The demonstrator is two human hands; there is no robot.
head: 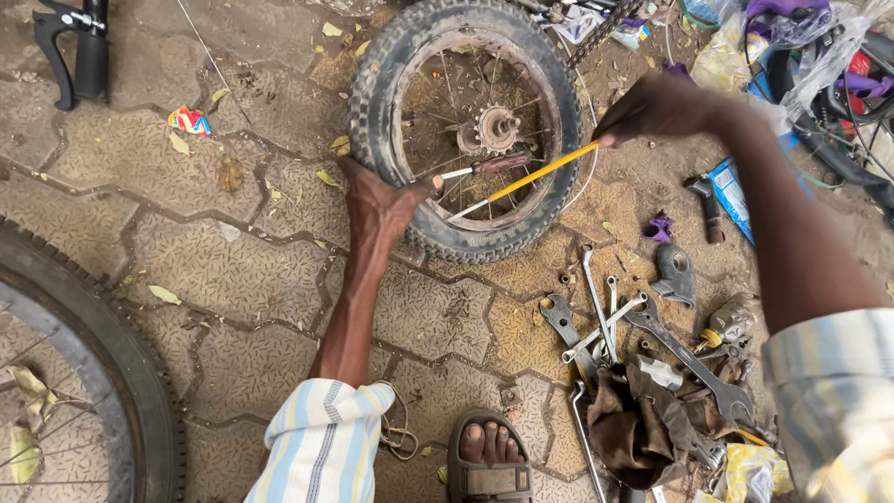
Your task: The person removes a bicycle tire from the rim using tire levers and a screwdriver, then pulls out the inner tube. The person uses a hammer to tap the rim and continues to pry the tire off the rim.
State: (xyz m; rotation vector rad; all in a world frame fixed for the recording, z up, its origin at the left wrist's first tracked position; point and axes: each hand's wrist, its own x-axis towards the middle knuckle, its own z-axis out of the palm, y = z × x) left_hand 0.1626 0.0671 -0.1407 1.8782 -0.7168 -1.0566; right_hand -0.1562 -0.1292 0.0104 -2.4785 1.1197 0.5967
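Gripping the small bicycle wheel (466, 130) by its tyre on the paved ground, left hand (382, 200) steadies it while right hand (656, 107), closed on a yellow-handled screwdriver (531, 177), levers at the rim, apparently prying the tyre, which calls for steady leverage.

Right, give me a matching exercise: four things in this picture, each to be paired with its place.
Things:
1. small wheel
2. yellow-handled tool
3. spanners
4. brake lever

Places:
A. top left corner of the paving
B. in the right hand
C. gripped at the tyre by the left hand
D. heaped beside the brown rag

Pairs: 1-C, 2-B, 3-D, 4-A
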